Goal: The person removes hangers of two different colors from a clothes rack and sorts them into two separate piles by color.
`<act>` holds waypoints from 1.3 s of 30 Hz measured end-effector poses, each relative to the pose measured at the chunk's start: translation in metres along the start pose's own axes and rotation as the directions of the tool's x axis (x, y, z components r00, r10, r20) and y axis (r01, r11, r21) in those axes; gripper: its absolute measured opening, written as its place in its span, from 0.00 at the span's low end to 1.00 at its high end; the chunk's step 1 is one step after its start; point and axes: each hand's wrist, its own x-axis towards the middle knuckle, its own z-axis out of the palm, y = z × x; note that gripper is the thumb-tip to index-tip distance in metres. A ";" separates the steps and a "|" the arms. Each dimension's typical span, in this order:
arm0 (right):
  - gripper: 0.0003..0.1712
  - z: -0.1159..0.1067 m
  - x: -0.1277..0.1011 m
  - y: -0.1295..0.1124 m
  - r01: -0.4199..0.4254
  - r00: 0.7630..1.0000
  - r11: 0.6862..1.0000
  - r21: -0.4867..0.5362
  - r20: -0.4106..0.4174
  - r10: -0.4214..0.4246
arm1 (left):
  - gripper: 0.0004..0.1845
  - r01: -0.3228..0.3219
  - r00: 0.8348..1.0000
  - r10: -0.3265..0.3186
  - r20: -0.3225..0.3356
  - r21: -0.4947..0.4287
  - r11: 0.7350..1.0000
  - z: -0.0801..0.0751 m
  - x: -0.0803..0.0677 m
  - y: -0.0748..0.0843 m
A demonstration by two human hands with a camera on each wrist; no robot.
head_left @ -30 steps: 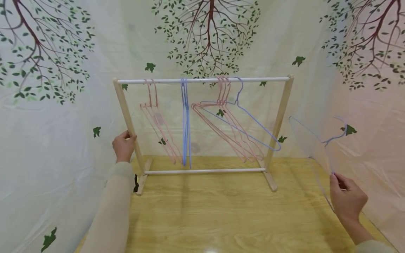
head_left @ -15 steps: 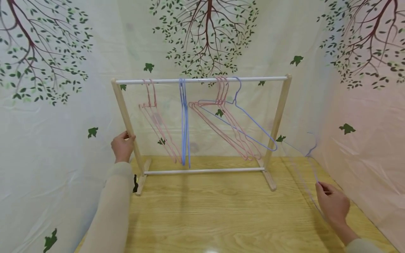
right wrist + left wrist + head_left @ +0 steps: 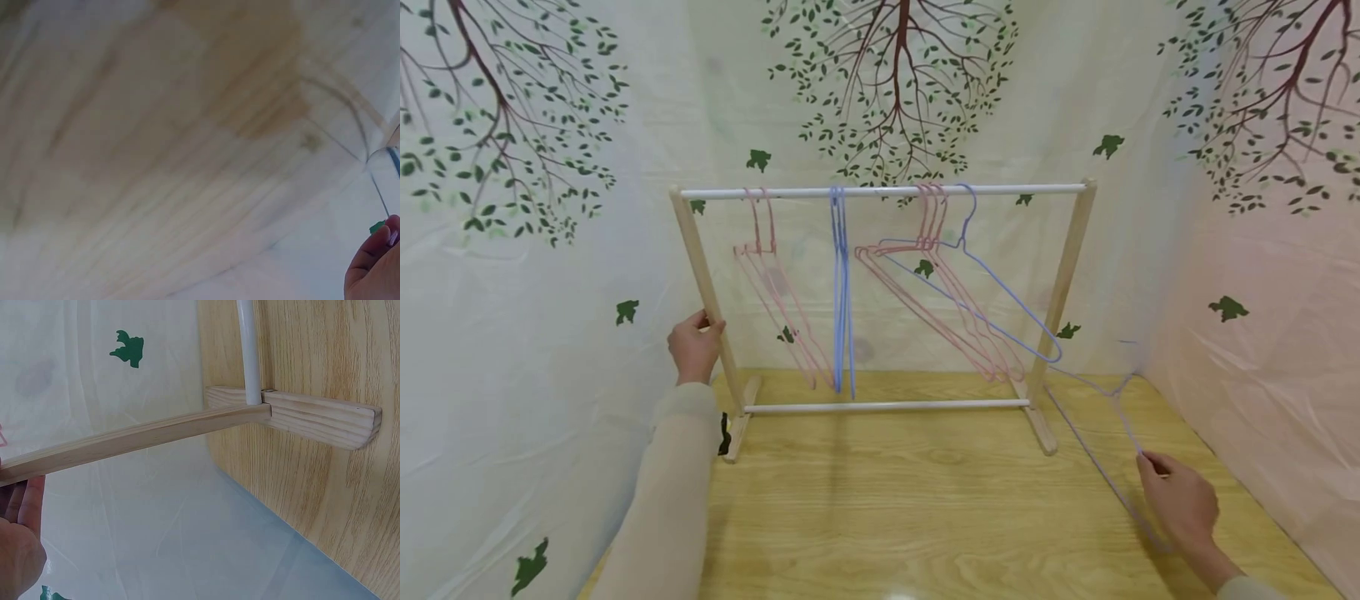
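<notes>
Head view: I am seeing the right hand (image 3: 1180,504) pinching a blue wire hanger (image 3: 1105,433) lying low over the table (image 3: 925,517), right of the rack (image 3: 880,192), while the left hand (image 3: 695,350) is gripping its left post (image 3: 703,283).

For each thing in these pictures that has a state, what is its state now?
left hand: grips the rack's left post.
right hand: pinches the loose blue hanger.
loose blue hanger: off the rail, low over the table, motion-blurred.
rack: upright on the table.
pink hangers: hooked on the rail.
blue hangers on the rail: hooked, hanging.
</notes>
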 end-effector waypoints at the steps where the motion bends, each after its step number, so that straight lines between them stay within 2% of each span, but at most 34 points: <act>1: 0.22 -0.001 0.002 0.002 -0.006 1.000 1.000 -0.018 0.023 0.007 | 0.17 0.000 1.000 0.000 -0.002 0.002 1.000 -0.001 0.000 0.000; 7: 0.26 -0.007 0.008 0.018 -0.053 0.987 0.995 -0.084 0.147 0.065 | 0.17 0.008 1.000 -0.008 -0.003 -0.009 1.000 -0.003 0.000 0.001; 12: 0.34 -0.013 0.011 0.032 -0.123 0.957 0.980 -0.158 0.243 0.159 | 0.17 0.005 1.000 -0.005 0.002 -0.014 1.000 -0.001 -0.003 0.002; 15: 0.37 -0.017 0.013 0.033 -0.142 0.952 0.975 -0.171 0.247 0.182 | 0.17 0.002 1.000 -0.002 -0.005 -0.005 1.000 -0.001 -0.003 0.003; 22: 0.33 -0.018 0.021 0.014 -0.060 0.981 0.990 -0.128 0.174 0.081 | 0.17 -0.001 1.000 0.001 -0.009 -0.003 1.000 -0.002 -0.002 0.004; 27: 0.29 -0.021 0.037 -0.026 -0.003 0.997 1.000 -0.025 0.081 0.005 | 0.18 0.010 1.000 -0.010 -0.014 0.017 1.000 -0.004 -0.003 0.004; 32: 0.28 -0.033 0.065 -0.094 0.069 0.998 0.994 0.089 -0.017 -0.068 | 0.18 0.010 1.000 -0.010 -0.009 0.015 1.000 -0.006 -0.004 0.004; 35: 0.25 -0.040 0.079 -0.144 0.156 0.987 0.978 0.142 -0.061 -0.148 | 0.18 0.012 1.000 -0.012 -0.004 0.005 1.000 -0.005 -0.005 0.005; 39: 0.23 -0.047 0.092 -0.203 0.291 0.957 0.941 0.175 -0.065 -0.284 | 0.18 0.016 1.000 -0.016 -0.010 -0.003 1.000 -0.003 -0.005 0.005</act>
